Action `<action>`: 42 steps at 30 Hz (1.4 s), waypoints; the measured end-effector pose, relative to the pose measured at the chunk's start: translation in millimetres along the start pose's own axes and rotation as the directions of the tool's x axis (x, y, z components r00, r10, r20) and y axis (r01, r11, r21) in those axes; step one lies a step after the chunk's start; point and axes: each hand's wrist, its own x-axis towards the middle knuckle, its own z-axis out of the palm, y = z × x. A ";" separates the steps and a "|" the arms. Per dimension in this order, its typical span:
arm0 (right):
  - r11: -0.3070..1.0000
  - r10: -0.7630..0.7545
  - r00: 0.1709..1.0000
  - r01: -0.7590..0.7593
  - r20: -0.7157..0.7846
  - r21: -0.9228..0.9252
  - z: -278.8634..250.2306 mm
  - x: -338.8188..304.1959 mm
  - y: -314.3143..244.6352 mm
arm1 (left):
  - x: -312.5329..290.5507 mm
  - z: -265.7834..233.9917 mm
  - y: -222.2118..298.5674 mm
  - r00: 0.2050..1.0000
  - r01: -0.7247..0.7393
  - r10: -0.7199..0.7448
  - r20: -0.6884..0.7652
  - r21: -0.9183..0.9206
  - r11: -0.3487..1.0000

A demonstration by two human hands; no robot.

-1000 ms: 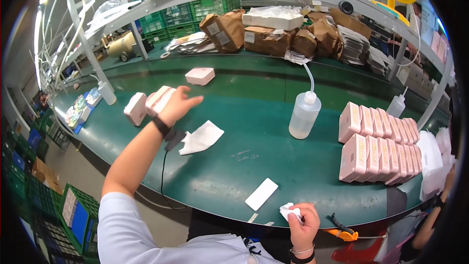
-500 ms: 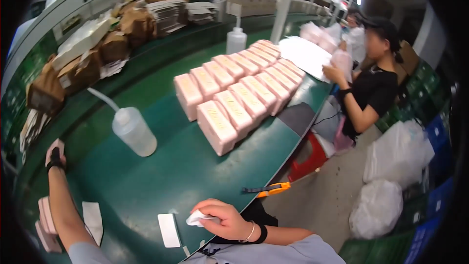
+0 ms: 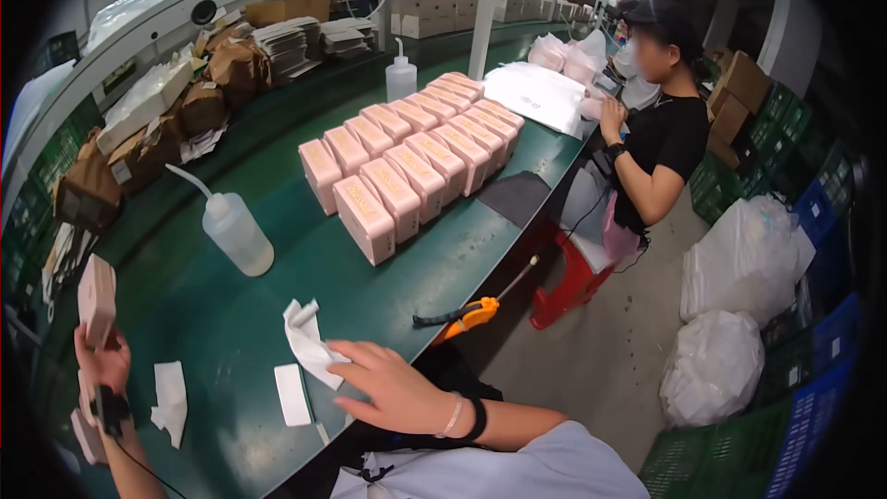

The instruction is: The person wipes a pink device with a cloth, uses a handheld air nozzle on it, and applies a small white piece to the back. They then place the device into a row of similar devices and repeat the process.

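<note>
At the far left, my left hand (image 3: 106, 360) grips the lower end of a pale pink box (image 3: 96, 294) and holds it upright. My right hand (image 3: 393, 388) is at the table's near edge with its fingers stretched out and apart. Its fingertips reach the edge of a crumpled white wipe (image 3: 309, 337) lying on the green table (image 3: 370, 300). A small white rectangular block (image 3: 293, 395) sits to the left of that hand. Another white wipe (image 3: 170, 402) lies closer to my left forearm. More pink boxes (image 3: 88, 434) are partly hidden behind that forearm.
Two rows of pink boxes (image 3: 407, 171) stand mid-table. A squeeze bottle (image 3: 238, 233) stands left of them, another (image 3: 401, 79) behind. An orange air gun (image 3: 471, 317) overhangs the near edge. A co-worker (image 3: 661, 120) sits at right beside a red stool (image 3: 568, 282).
My left hand has lifted a pink box up into clearer view. My right hand has opened, and the white wipe it held now lies spread on the table. The view has shifted.
</note>
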 end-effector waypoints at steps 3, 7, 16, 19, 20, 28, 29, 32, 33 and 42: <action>0.934 0.181 0.983 -0.158 -0.043 0.319 -12.7 -60.2 21.4 | -70.9 -73.1 8.3 0.958 -0.058 0.039 0.283 0.058 0.997; 0.617 0.747 0.580 -0.419 -0.327 0.666 2.0 -118.1 72.9 | -213.3 -98.3 -49.4 0.917 -0.365 0.338 0.214 0.106 0.925; 0.632 0.685 0.685 -0.388 -0.248 0.671 14.1 -112.8 142.6 | -353.9 -134.4 -133.5 0.896 -0.435 0.445 -0.004 0.206 0.877; 0.859 0.482 0.644 -0.213 -0.593 0.467 2.4 -104.4 134.0 | -392.4 -152.0 -147.2 0.870 -0.441 0.471 -0.146 0.199 0.875; 0.877 0.417 0.679 -0.125 -0.605 0.464 -7.3 -95.1 124.3 | -407.8 -164.7 -154.3 0.863 -0.429 0.465 -0.197 0.200 0.881; 0.870 -0.366 0.729 0.049 0.578 0.490 11.8 -23.1 -64.4 | -448.2 -209.0 -171.0 0.821 -0.280 0.376 -0.430 0.271 0.921; 0.854 -0.475 0.541 0.095 0.694 0.511 27.4 -24.5 -65.5 | -449.9 -210.5 -172.6 0.803 -0.269 0.384 -0.455 0.297 0.916; 0.887 -0.461 0.468 0.255 0.754 0.384 70.5 -29.2 -83.5 | -453.3 -217.8 -178.7 0.773 -0.230 0.398 -0.494 0.366 0.902; 0.889 -0.457 0.467 0.249 0.757 0.384 78.6 -30.5 -85.3 | -455.2 -219.5 -180.6 0.757 -0.216 0.418 -0.502 0.410 0.886; 0.899 -0.357 0.401 0.391 0.844 0.195 92.1 -28.4 -102.6 | -454.6 -199.2 -167.5 0.835 0.188 0.544 -0.081 0.972 -0.144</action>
